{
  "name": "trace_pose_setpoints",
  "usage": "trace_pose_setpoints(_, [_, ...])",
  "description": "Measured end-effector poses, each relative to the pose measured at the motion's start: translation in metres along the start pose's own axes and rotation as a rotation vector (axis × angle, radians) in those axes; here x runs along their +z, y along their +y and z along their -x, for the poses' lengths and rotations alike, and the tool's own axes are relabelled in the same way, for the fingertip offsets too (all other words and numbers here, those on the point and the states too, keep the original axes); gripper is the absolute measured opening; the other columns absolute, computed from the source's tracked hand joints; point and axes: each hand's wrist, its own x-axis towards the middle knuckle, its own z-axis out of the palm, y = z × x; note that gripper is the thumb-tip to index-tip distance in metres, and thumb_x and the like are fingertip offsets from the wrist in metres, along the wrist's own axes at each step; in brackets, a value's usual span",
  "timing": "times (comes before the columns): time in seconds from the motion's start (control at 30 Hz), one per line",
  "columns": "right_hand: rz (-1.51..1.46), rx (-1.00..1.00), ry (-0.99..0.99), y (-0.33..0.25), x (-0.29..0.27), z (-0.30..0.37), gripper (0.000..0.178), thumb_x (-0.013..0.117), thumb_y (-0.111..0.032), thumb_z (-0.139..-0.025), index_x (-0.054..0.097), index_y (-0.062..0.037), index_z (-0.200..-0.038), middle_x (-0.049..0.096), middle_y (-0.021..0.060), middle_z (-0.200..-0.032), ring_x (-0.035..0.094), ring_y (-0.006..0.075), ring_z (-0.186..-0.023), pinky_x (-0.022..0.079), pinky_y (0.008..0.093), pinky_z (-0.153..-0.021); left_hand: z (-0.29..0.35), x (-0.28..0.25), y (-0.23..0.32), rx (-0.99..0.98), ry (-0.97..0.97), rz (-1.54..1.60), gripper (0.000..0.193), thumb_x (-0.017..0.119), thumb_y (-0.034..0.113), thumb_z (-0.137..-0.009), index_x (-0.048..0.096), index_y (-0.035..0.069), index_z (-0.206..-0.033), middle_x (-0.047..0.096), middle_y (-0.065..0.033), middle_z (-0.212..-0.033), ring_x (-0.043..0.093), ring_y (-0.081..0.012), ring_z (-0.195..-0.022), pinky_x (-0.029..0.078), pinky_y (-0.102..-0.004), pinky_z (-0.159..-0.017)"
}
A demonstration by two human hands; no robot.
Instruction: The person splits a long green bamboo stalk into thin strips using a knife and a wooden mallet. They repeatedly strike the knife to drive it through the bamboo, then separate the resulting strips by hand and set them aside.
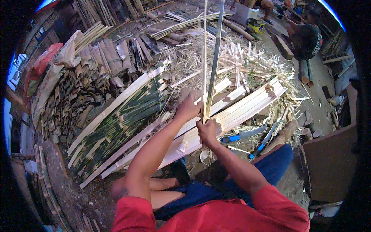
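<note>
A long bamboo strip stands upright before me, parted into a dark green piece (214,58) and a thin pale piece (205,65) that meet low down. My right hand (207,131) is closed around the strip where the two pieces join. Higher and to the left, my left hand (189,107) is at the pale piece, its fingers bent against it; motion blurs the back of this hand. Beneath both hands lie wide split bamboo slats (239,112), pale inner face up, slanting from lower left to upper right.
Dark green bamboo strips (127,120) are heaped at left, beside stacked short pieces (77,89). Two blue-handled blades (247,134) lie by my right knee. Shavings (247,58) cover the ground ahead. Another person (307,36) sits at far right, near a yellow bucket (255,26).
</note>
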Motion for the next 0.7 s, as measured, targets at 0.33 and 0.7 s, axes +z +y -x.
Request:
trace_pose_setpoints(0.33, [-0.443,0.167,-0.284,-0.002,0.104,0.003,0.035,0.072,-0.025,-0.087,0.058,-0.0015,-0.110,0.066,0.0081,-0.098,0.067,0.0229,-0.085,0.055,0.0389,-0.069,0.039,-0.001,-0.110,-0.565,-0.618,0.657,0.047,0.071,0.050,-0.086,0.064,0.012,-0.112,0.065,-0.0054,-0.101,0.060,-0.0196,-0.090,0.050,-0.0411,-0.074])
trace_pose_setpoints(0.7, [0.663,-0.113,-0.786,-0.018,0.145,-0.005,0.081,0.062,-0.058,-0.091,0.047,0.0047,-0.140,0.066,0.0298,-0.116,0.067,0.0376,-0.107,0.053,0.0423,-0.089,0.036,-0.036,-0.246,-0.572,-0.398,0.199,0.109,0.077,0.034,-0.075,0.016,-0.005,-0.155,0.051,-0.0222,-0.144,0.061,-0.0359,-0.118,0.049,-0.0425,-0.100])
